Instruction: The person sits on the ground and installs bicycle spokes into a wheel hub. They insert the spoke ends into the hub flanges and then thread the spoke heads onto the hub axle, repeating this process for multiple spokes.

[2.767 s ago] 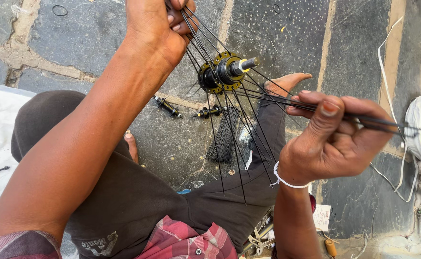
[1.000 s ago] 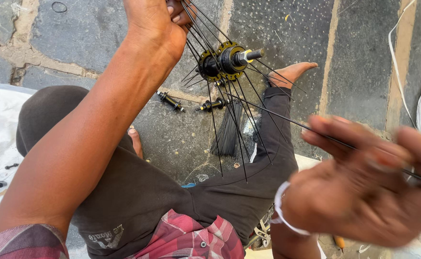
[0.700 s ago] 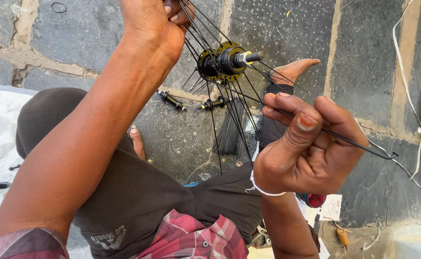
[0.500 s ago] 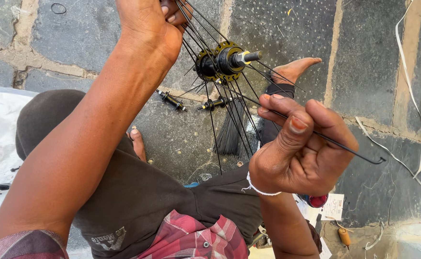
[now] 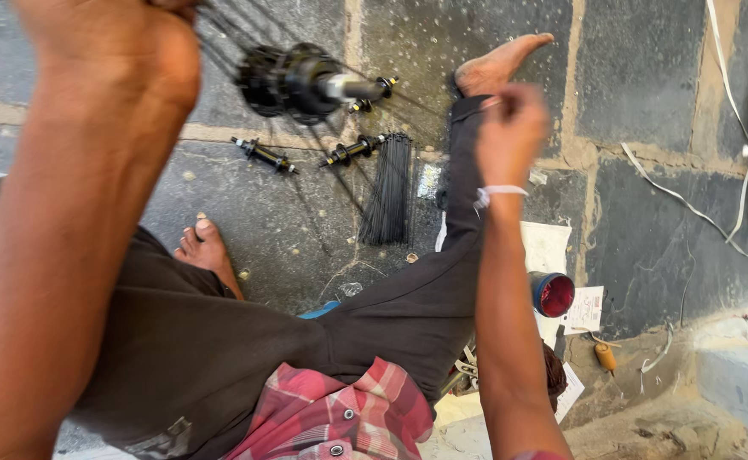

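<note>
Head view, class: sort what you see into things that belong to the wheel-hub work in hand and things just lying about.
In the job:
- left hand, gripping the spoke ends
- wheel hub with spokes, held up
- right hand, down by the shin
- bundle of loose spokes
- two axles on the floor

Lying about:
- red-filled tub
- white cable
- paper sheets

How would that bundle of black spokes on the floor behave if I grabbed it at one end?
The bundle of spokes looks loose and unbound, so it would probably fan out and shed rods. Each rod looks thin and long, so likely light and springy. Being round, stray ones may roll on the stone floor.
</note>
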